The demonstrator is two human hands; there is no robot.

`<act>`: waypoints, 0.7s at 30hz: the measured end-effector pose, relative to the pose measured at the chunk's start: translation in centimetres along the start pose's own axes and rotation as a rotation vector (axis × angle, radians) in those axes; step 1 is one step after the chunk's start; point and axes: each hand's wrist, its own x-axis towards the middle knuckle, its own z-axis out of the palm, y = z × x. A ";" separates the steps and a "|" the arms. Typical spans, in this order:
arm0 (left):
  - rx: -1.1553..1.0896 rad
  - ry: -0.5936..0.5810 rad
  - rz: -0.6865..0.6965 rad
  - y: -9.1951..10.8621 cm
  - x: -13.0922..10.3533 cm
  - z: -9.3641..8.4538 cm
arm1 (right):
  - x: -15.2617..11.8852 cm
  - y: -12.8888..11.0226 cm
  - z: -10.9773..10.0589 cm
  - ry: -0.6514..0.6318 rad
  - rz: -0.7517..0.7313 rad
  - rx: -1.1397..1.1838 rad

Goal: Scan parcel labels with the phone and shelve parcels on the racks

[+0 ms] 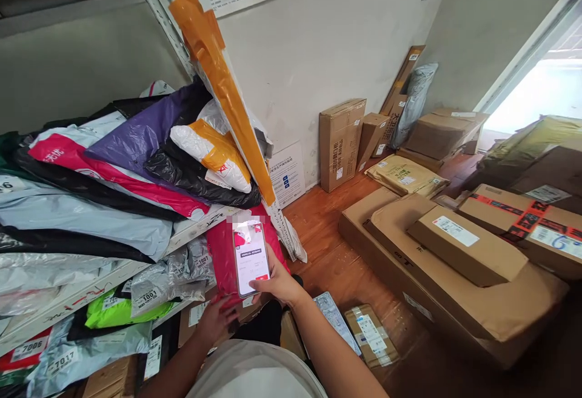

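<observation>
At six o'clock, the right hand [282, 281] grips a phone [251, 260]; at seven, the left hand [214, 324] clutches a pink-red parcel [222, 257].

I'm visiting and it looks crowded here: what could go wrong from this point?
The phone could slip, as only the right grip has it. The pink parcel might drop if the left grip, apparently holding its lower corner, loosens. The white-and-orange parcel, resting on a black bag, could slide off the shelf.

Floor [324, 246] lies open right of the phone [251, 260], taped post [234, 113] barring the far side, big boxes [482, 298] crowding right!
</observation>
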 end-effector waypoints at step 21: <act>0.088 0.172 0.104 16.0 8.9 4.0 | -0.6 -4.9 -1.5 0.443 -0.103 0.027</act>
